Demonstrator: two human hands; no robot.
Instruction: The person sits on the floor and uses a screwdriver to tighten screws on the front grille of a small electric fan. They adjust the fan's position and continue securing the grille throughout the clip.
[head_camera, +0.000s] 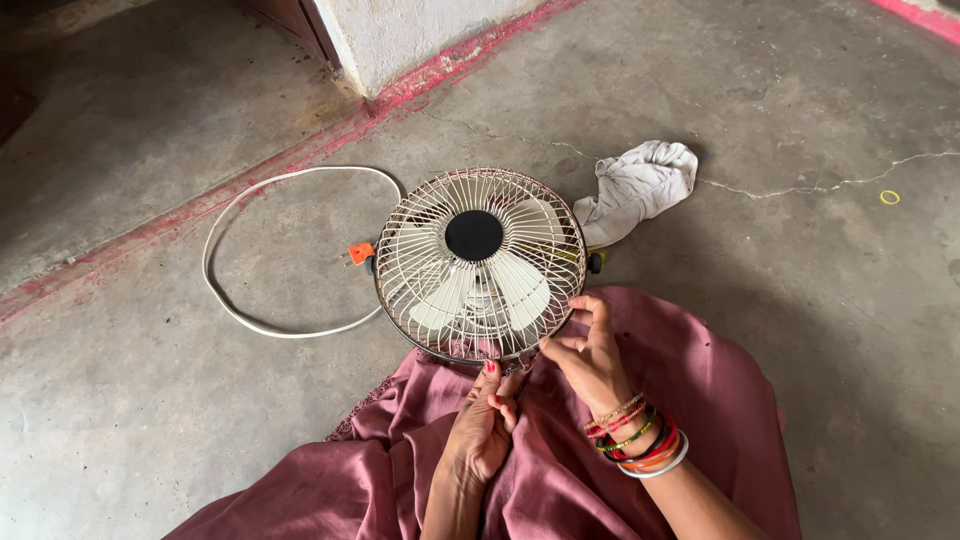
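A small table fan (478, 265) lies face up on the concrete floor, with a round wire grille, white blades and a black centre cap. My right hand (587, 350), with coloured bangles on the wrist, touches the grille's lower right rim with its fingertips. My left hand (485, 425) rests on the mauve cloth (560, 470) over my lap, fingertips at the grille's bottom edge. Whether either hand grips the wire is unclear.
A white power cord (225, 300) loops on the floor left of the fan and ends in an orange plug (359, 253). A crumpled white rag (638, 185) lies behind the fan to the right. A wall corner (400, 40) stands at the back.
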